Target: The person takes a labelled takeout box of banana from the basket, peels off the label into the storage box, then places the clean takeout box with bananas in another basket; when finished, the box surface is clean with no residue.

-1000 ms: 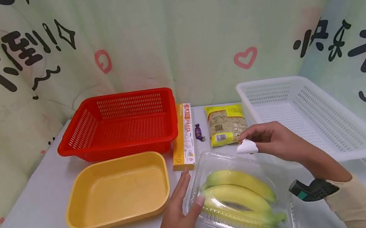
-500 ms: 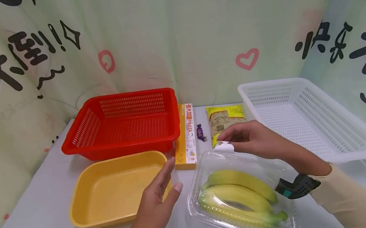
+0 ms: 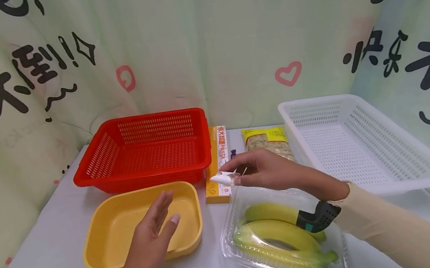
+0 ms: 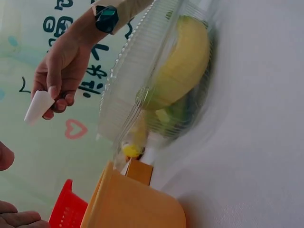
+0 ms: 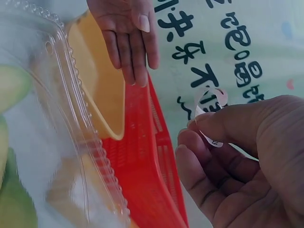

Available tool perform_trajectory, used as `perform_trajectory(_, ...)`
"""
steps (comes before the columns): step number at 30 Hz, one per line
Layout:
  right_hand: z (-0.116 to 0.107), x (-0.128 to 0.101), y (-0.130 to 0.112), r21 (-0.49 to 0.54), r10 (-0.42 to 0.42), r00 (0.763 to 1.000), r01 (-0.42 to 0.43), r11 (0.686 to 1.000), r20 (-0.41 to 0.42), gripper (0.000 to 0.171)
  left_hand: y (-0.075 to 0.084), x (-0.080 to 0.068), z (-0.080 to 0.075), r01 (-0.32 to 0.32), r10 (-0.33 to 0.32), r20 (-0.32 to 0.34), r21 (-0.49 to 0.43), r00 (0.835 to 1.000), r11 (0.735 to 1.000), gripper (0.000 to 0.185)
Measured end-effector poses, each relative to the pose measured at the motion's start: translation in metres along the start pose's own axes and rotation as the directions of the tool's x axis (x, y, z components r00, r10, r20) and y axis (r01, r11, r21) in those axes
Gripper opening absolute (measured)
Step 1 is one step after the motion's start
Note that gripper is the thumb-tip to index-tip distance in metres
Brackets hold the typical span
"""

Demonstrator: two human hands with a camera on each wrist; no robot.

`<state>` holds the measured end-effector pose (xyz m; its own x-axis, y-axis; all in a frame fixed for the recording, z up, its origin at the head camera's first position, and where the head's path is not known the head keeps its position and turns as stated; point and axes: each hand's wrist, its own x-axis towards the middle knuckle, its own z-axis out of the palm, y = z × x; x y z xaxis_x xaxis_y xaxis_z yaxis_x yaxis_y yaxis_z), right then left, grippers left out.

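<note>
My right hand pinches a small white curled piece of paper-like material, close over the far left corner of a clear plastic clamshell container. In the right wrist view the white piece loops between thumb and fingertips, with faint small print on it. Inside the clamshell lie several yellow-green bananas. My left hand is held up with its fingers extended, over the right part of a yellow plastic tray. Nothing is in it.
A red slotted basket stands behind the yellow tray. Beside it are a pasta box, a purple-wrapped candy and a yellow-topped bag. A white basket stands at the right, and a printed curtain hangs behind.
My right hand has moved left with the white piece, from beside the bag to in front of the pasta box. My left hand has left the clamshell and moved left over the yellow tray.
</note>
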<state>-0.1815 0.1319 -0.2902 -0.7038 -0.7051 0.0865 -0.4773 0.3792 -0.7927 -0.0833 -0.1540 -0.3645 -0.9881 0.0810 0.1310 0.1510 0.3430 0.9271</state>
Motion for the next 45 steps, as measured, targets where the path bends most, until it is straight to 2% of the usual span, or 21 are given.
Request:
perform_trajectory(5,0.008,0.011,-0.002,0.018,0.005,0.999,-0.006,1.000,0.040,0.030,-0.007,0.000,-0.016,0.013,-0.011,-0.032,0.059,0.999,0.998,0.064)
perform_trajectory(9,0.015,0.020,-0.001,0.047,-0.032,0.998,0.029,0.998,0.059,0.027,-0.012,0.005,-0.030,0.089,-0.080,-0.072,0.142,0.994,0.986,0.063)
perform_trajectory(12,0.019,0.026,-0.001,0.023,-0.067,0.996,0.065,0.998,0.065,0.023,-0.016,0.007,-0.040,0.139,-0.122,-0.101,0.186,0.987,0.973,0.063)
perform_trajectory(18,0.028,0.037,-0.003,-0.002,-0.101,0.991,0.101,0.995,0.092,0.019,-0.022,0.005,-0.054,0.181,-0.149,-0.147,0.232,0.978,0.956,0.065)
perform_trajectory(23,0.040,0.049,-0.003,0.075,-0.045,0.994,0.037,0.997,0.103,0.023,-0.030,0.001,-0.068,0.179,-0.131,-0.185,0.274,0.974,0.945,0.062)
perform_trajectory(26,0.047,0.054,-0.003,0.086,-0.003,0.994,-0.007,0.996,0.114,0.022,-0.038,-0.002,-0.077,0.171,-0.106,-0.216,0.310,0.971,0.935,0.058)
perform_trajectory(30,0.055,0.061,-0.003,0.062,0.004,0.990,-0.013,0.998,0.144,0.017,-0.044,-0.006,-0.088,0.189,-0.078,-0.289,0.377,0.954,0.907,0.055)
perform_trajectory(33,0.058,0.066,-0.003,0.044,0.010,0.986,-0.017,0.999,0.167,0.014,-0.047,-0.010,-0.096,0.179,-0.020,-0.339,0.447,0.941,0.877,0.053)
perform_trajectory(35,0.061,0.068,-0.004,0.027,0.020,0.984,-0.025,0.999,0.177,0.013,-0.049,-0.012,-0.102,0.163,0.024,-0.357,0.484,0.934,0.860,0.052)
perform_trajectory(37,0.063,0.070,-0.004,0.023,0.030,0.982,-0.035,0.999,0.186,0.012,-0.052,-0.013,-0.108,0.163,0.036,-0.360,0.505,0.932,0.848,0.053)
perform_trajectory(40,0.065,0.073,-0.005,0.008,0.023,0.981,-0.025,1.000,0.191,0.012,-0.055,-0.015,-0.114,0.215,-0.029,-0.354,0.500,0.935,0.839,0.059)
perform_trajectory(42,0.067,0.076,-0.005,0.004,0.009,0.981,-0.010,1.000,0.195,0.013,-0.058,-0.015,-0.117,0.259,-0.095,-0.332,0.497,0.939,0.828,0.066)
perform_trajectory(45,0.069,0.079,-0.007,0.002,-0.008,0.980,0.008,1.000,0.201,0.013,-0.061,-0.015,-0.120,0.292,-0.163,-0.289,0.493,0.943,0.819,0.075)
